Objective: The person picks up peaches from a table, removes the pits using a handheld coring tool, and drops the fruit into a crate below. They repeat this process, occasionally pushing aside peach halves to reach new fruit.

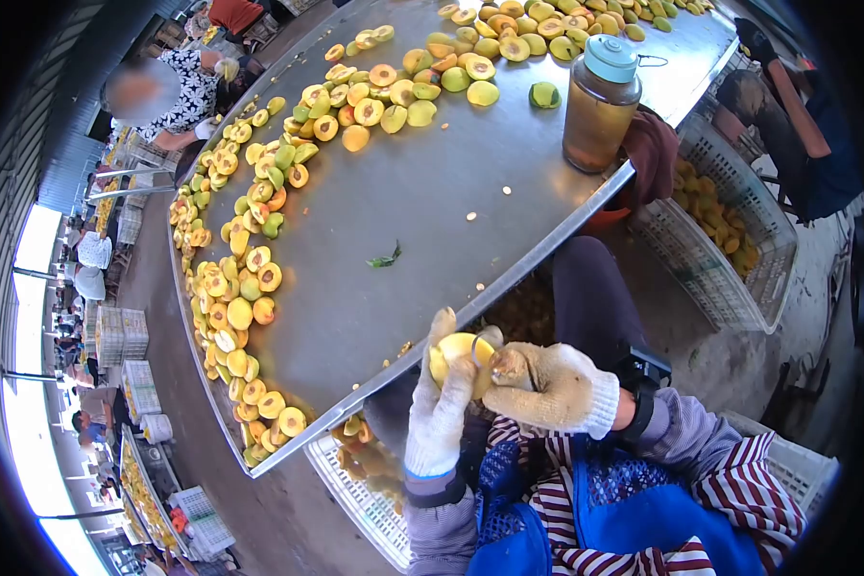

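Observation:
My left hand [439, 394], in a white knitted glove, is closed around a yellow peach [459, 350] just off the near edge of the metal table. The right hand [552, 386], in a stained yellowish glove, is closed close against the peach's right side. A thin, dark curved strip, like a wire loop or blade, shows against the fruit by the right fingers; its handle is hidden in that glove. Many halved peaches [240, 313], some with brown pits showing, lie in a curved band along the table's far and left sides.
On the metal table [374, 307] are a green leaf [385, 256], small pale bits and a brown-filled bottle [600, 106] with a teal lid. Crates hold fruit at right [768, 278] and below the table [355, 499]. Other people sit left and right.

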A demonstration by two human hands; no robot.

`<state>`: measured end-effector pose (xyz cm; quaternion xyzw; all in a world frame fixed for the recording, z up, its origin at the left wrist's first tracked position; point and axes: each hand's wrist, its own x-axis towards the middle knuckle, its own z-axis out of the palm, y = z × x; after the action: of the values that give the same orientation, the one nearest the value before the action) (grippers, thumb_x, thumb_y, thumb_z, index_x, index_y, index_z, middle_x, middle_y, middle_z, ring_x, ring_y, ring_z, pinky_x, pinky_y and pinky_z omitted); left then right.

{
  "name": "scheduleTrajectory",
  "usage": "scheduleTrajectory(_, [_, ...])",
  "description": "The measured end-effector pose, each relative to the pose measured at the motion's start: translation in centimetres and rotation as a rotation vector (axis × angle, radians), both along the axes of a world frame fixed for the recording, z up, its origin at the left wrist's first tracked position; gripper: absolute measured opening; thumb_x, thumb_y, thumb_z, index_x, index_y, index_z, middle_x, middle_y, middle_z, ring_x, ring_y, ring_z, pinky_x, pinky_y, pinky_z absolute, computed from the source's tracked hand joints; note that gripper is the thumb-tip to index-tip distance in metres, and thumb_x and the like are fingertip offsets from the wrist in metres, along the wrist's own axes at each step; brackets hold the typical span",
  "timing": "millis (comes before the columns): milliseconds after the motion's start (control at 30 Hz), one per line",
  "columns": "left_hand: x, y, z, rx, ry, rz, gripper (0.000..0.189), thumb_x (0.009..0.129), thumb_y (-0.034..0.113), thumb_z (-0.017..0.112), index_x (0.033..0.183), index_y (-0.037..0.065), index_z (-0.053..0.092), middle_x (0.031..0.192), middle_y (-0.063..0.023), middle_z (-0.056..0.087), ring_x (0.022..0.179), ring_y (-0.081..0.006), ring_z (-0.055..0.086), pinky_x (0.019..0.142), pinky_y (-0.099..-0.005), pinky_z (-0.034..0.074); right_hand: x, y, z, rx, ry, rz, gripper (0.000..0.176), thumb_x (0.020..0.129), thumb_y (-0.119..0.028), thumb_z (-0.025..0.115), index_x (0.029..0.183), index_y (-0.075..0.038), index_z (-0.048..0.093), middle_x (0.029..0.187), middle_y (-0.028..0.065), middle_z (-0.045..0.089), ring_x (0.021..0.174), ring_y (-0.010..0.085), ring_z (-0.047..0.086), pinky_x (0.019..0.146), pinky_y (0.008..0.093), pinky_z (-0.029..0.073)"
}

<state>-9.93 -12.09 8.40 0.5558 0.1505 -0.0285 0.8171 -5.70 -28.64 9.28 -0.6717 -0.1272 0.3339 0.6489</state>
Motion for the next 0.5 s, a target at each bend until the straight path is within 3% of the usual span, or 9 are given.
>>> scheduleTrajectory(67, [-1.1, 1.8, -1.3, 0.035, 0.006, -0.110, 0.065, 0.090, 0.032, 0.071, 0.140, 0.002, 0.044, 0.124, -0.0160, 0.061, 0.110, -0.0218, 0.060, 0.094, -0.0337, 0.049, -0.3, -0.2, -0.4, 0.108, 0.047, -0.051, 0.031, 0.088, -0.027, 0.071, 0.107, -0.004, 0.062, 0.079, 0.0041, 0.066, 0.068, 0.0126, 0.062, 0.064, 0.0271, 0.049])
scheduleTrajectory(100, [-1.4, 2.3, -1.7, 0.054, 0.008, -0.162, 0.066, 0.088, 0.029, 0.073, 0.141, 0.003, 0.044, 0.124, -0.0161, 0.061, 0.111, -0.0223, 0.060, 0.095, -0.0342, 0.049, -0.4, -0.4, -0.3, 0.040, 0.015, -0.016, 0.031, 0.088, -0.027, 0.071, 0.107, -0.004, 0.062, 0.080, 0.0041, 0.066, 0.069, 0.0126, 0.062, 0.064, 0.0272, 0.049])
scheduleTrajectory(167, [-1.7, 1.8, -1.2, -0.093, -0.029, -0.040, 0.057, 0.087, 0.023, 0.073, 0.135, 0.003, 0.048, 0.125, -0.0173, 0.061, 0.107, -0.0244, 0.063, 0.089, -0.0349, 0.053, -0.6, -0.6, 0.4, -0.094, -0.044, 0.057, 0.030, 0.088, -0.026, 0.072, 0.106, -0.005, 0.061, 0.080, 0.0040, 0.066, 0.069, 0.0125, 0.063, 0.064, 0.0273, 0.049])
scheduleTrajectory(233, [-1.6, 0.9, 0.1, -0.231, -0.065, 0.097, 0.054, 0.086, 0.020, 0.072, 0.132, 0.003, 0.050, 0.125, -0.0181, 0.061, 0.106, -0.0259, 0.064, 0.085, -0.0344, 0.055, -1.8, 0.1, -1.6, -0.006, -0.094, 0.094, 0.035, 0.086, -0.038, 0.072, 0.103, -0.008, 0.064, 0.076, 0.0072, 0.065, 0.066, 0.0193, 0.065, 0.062, 0.0301, 0.050])
scheduleTrajectory(267, [-1.3, 0.9, -0.1, -0.214, -0.118, 0.108, 0.053, 0.086, 0.017, 0.071, 0.132, 0.004, 0.049, 0.128, -0.0185, 0.059, 0.108, -0.0284, 0.063, 0.082, -0.0357, 0.056, -2.0, 0.3, -1.6, -0.039, -0.109, 0.141, 0.031, 0.087, -0.033, 0.073, 0.102, -0.007, 0.063, 0.078, 0.0035, 0.065, 0.069, 0.0135, 0.062, 0.063, 0.0274, 0.049])
scheduleTrajectory(300, [-1.2, 0.5, 0.2, -0.186, -0.096, 0.159, 0.053, 0.085, 0.022, 0.070, 0.131, 0.004, 0.050, 0.128, -0.0177, 0.059, 0.109, -0.0274, 0.062, 0.082, -0.0352, 0.056, -2.2, 0.3, -1.4, -0.074, -0.122, 0.187, 0.028, 0.088, -0.028, 0.074, 0.102, -0.007, 0.062, 0.080, -0.0003, 0.065, 0.071, 0.0077, 0.060, 0.064, 0.0247, 0.048])
scheduleTrajectory(400, [-1.2, -0.6, 0.5, -0.134, -0.074, 0.265, 0.056, 0.088, 0.041, 0.066, 0.130, 0.006, 0.051, 0.134, -0.0146, 0.055, 0.114, -0.0257, 0.058, 0.083, -0.0329, 0.055, -2.3, 0.3, -0.5, -0.142, -0.148, 0.207, 0.038, 0.087, -0.039, 0.070, 0.107, -0.009, 0.064, 0.077, 0.0077, 0.066, 0.070, 0.0205, 0.066, 0.064, 0.0303, 0.051])
scheduleTrajectory(500, [-1.6, -0.7, -0.4, -0.282, -0.165, 0.255, 0.060, 0.093, 0.052, 0.059, 0.130, 0.006, 0.051, 0.137, -0.0146, 0.054, 0.113, -0.0260, 0.059, 0.083, -0.0317, 0.055, -3.0, 0.8, -2.2, 0.027, -0.213, 0.117, 0.040, 0.088, -0.039, 0.070, 0.112, -0.008, 0.064, 0.077, 0.0077, 0.067, 0.069, 0.0211, 0.066, 0.064, 0.0297, 0.051])
